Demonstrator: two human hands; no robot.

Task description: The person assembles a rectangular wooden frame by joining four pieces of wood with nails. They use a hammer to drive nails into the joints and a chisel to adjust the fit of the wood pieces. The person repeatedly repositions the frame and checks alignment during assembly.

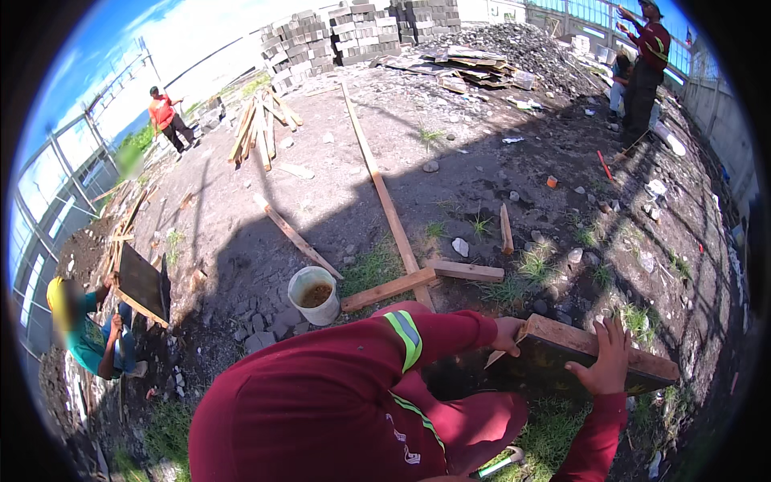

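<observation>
A dark panel with a wooden batten along its upper edge [562, 333] stands tilted in front of me at the lower right. My left hand [507, 333] is closed on the panel's left end, thumb against the dark face. Farther along, my right hand [604, 360] grips the same edge, its fingers over the batten and its thumb on the dark side. By my bent knee in the grass lies a hammer [504, 461], partly hidden by my clothing. The lower part of the panel is in deep shade.
Left of the panel, a white bucket [315, 296] with brown contents stands beside wooden offcuts [389, 289] and a long plank [377, 181]. A co-worker [88, 333] crouches at far left holding another panel [143, 285]. People stand farther back, near block stacks [365, 36] and piled boards [482, 68].
</observation>
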